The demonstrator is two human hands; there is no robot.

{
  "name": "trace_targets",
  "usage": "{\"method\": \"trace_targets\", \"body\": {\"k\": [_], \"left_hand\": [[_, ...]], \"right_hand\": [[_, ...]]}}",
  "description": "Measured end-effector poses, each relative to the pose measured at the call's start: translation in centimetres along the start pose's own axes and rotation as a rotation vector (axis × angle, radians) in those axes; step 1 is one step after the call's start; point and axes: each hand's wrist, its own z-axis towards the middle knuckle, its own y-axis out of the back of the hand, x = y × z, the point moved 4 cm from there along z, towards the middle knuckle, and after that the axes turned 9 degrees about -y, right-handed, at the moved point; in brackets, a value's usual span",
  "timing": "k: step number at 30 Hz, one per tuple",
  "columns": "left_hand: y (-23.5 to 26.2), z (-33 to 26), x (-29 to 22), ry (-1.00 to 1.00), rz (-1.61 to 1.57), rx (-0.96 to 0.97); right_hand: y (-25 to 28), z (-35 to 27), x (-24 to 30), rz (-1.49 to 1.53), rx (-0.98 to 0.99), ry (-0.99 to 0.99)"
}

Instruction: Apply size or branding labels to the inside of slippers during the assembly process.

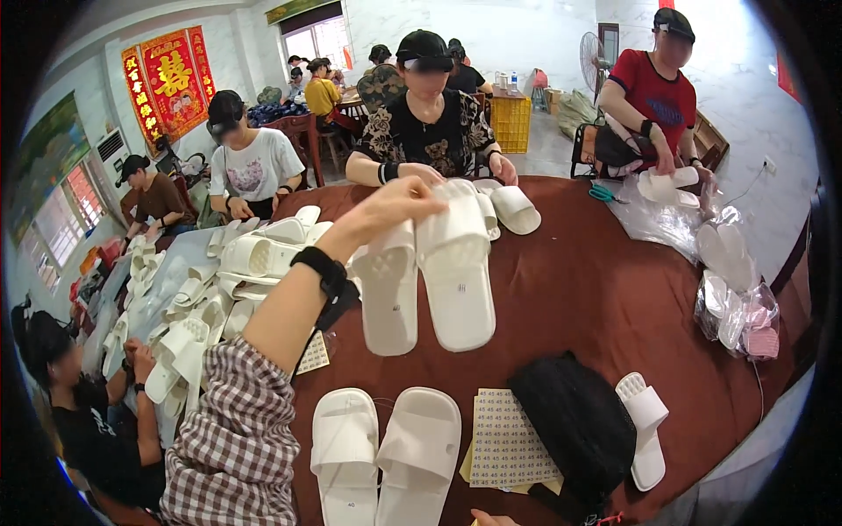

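Note:
My left hand reaches forward over the table, closed on the far ends of a pair of white slippers. The right slipper of that pair and the left one hang side by side, heels toward me, a small label on each footbed. A checked sleeve and a black wristband are on this arm. At the lower edge only a bit of my right hand shows; what it does is hidden. Close by lie two more white slippers side by side, with a thin clear loop across them.
A brown cloth covers the table. Label sheets, a black fabric bag and a single slipper lie at right. Piled slippers fill the left. Co-workers sit around; one faces me. Scissors lie far right.

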Motion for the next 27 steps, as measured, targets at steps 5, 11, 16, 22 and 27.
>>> {"method": "trace_targets", "body": {"k": [5, 11, 16, 22, 27], "left_hand": [[-8.3, 2.2, 1.0, -0.049, -0.013, 0.341], [-11.8, 0.1, 4.6, -0.331, 0.349, 0.347], [-9.7, -3.3, 4.2, -0.141, 0.034, -0.003], [-14.0, -10.5, 5.4, -0.074, 0.168, 0.113], [-19.8, -11.0, 5.3, -0.271, 0.277, 0.335]], "right_hand": [[0.4, 0.2, 0.3, 0.001, -0.029, -0.020], [0.1, 0.7, 0.8, 0.038, 0.003, -0.018], [0.4, 0.6, 0.2, 0.006, 0.011, -0.024], [0.5, 0.6, 0.4, 0.013, 0.018, -0.032], [0.5, 0.8, 0.4, 0.052, 0.011, -0.033]]}}
